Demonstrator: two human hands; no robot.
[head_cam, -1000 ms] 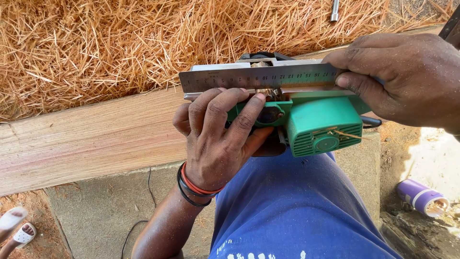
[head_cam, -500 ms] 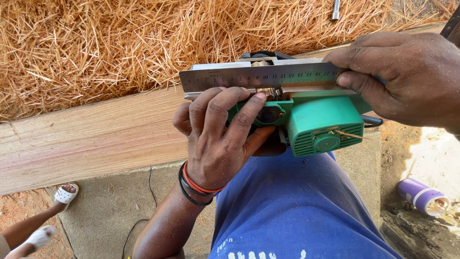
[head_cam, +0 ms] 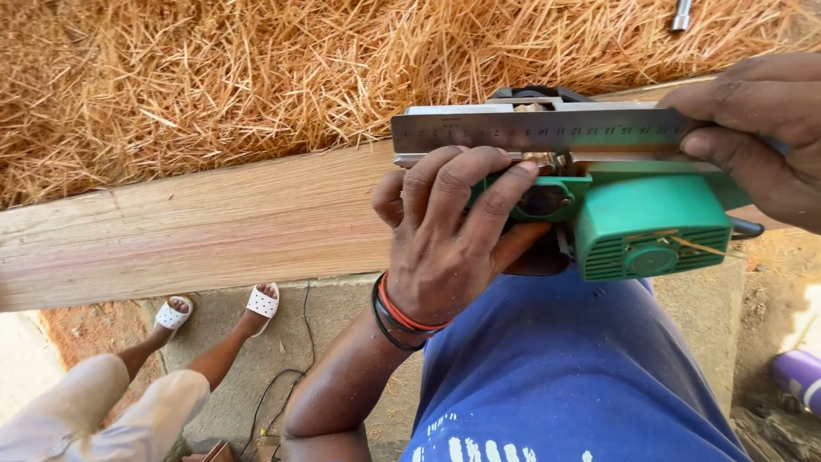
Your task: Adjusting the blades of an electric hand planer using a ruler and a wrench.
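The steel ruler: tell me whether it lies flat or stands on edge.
Flat. The steel ruler shows its broad marked face to the camera, laid across the green planer, with the right hand pinching its end.

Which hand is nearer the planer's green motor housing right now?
Left. The left hand grips the planer beside the green motor housing; the right hand pinches the steel ruler above it.

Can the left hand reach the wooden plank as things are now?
Probably yes: the left hand grips the green planer right beside the wooden plank, and nothing lies between them.
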